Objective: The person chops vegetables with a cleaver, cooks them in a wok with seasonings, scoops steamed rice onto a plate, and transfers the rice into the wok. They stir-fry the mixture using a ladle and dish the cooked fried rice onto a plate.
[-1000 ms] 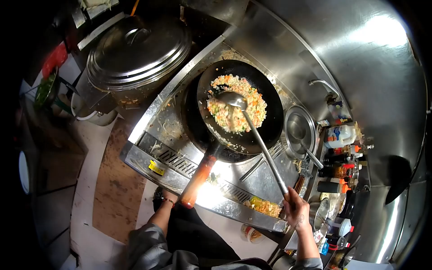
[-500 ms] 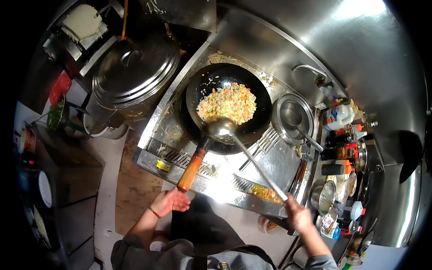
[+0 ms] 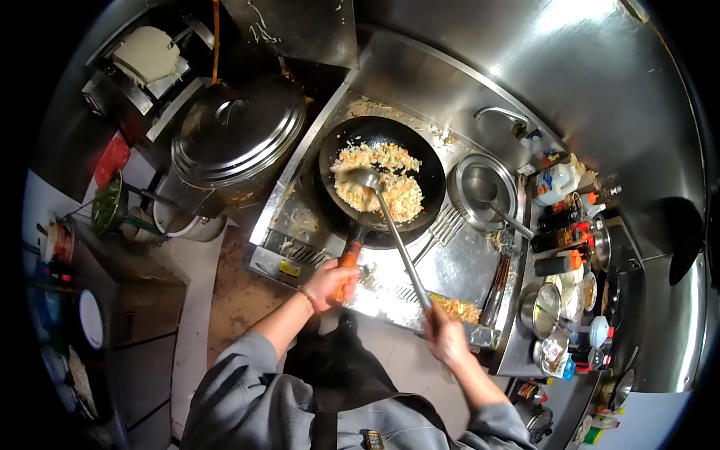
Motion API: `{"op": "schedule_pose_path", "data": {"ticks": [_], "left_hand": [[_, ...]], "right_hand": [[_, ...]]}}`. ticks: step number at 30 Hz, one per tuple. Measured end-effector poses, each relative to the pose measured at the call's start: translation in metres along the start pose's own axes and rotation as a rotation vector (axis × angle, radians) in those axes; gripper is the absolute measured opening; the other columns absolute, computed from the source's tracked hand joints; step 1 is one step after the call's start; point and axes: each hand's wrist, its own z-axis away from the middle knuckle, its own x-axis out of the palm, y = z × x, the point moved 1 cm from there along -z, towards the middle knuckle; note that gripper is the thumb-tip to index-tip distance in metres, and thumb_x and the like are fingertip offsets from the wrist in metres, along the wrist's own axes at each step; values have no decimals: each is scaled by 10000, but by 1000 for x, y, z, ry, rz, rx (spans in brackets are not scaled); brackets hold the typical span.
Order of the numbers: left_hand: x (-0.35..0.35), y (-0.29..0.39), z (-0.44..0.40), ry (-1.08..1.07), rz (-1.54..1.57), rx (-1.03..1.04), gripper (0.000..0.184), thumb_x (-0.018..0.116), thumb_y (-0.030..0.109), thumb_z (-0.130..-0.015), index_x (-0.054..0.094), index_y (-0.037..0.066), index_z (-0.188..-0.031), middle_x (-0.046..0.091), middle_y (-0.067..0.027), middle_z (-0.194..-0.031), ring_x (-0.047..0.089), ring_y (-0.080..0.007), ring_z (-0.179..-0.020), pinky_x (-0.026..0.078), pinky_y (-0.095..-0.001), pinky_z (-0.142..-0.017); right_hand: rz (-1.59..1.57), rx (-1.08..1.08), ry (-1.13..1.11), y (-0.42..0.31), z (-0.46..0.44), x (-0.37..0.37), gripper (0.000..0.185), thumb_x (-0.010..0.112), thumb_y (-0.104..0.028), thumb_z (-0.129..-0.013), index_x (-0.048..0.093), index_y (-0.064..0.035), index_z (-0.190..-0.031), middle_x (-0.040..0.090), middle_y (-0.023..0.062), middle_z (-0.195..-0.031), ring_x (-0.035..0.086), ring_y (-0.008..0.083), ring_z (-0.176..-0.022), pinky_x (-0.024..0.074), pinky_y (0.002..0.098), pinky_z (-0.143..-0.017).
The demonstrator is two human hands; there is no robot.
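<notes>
My left hand (image 3: 328, 283) is wrapped round the orange-brown wooden handle (image 3: 350, 259) of a black wok (image 3: 425, 166), which sits over the stove. Fried rice (image 3: 397, 201) with orange and green bits lies in the wok, parted by a furrow. A long-handled metal ladle (image 3: 401, 251) reaches into it, its bowl against the rice at the furrow's left end. The far end of that ladle is gripped in my right hand (image 3: 448, 339), in front of the stove's near edge.
Right of the wok stands a metal pot (image 3: 459, 196) with another ladle (image 3: 514, 223) in it. A large lidded pot (image 3: 240, 131) is at left. Sauce bottles (image 3: 559, 262) and bowls (image 3: 534, 311) line the right side. A faucet (image 3: 502, 112) juts from the back.
My left hand, open near the handle before, now grips it. My right hand has moved left, and the ladle's bowl has gone from the wok's near rim into the rice, which is now split.
</notes>
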Motion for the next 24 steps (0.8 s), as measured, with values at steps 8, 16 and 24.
{"op": "schedule_pose_path", "data": {"ticks": [8,16,24], "left_hand": [[34,28,47,-18,155,-142,145,530,141,-861,475,67,-750,453,-6,-570,425,-101,-438,352,-248,-401],[-5,-9,96,-74,81,-119,39,499,93,-870,473,75,-892,445,-9,-629,418,-89,-436,324,-227,-359],[10,-6,-8,-100,166,-40,77,540,75,-843,477,40,-815,480,-18,-670,486,-94,-546,408,-238,-494]], "right_hand": [[468,-169,5,34,22,-131,143,548,-155,-852,614,-90,-961,579,150,-655,565,293,-548,448,373,-490],[-146,-27,151,22,1,-152,440,576,11,-794,495,20,-1226,599,167,-1136,573,220,-1046,448,334,-878],[-62,103,129,0,-92,-20,454,582,-68,-837,454,-3,-1267,616,173,-1079,646,255,-822,521,292,-793]]}}
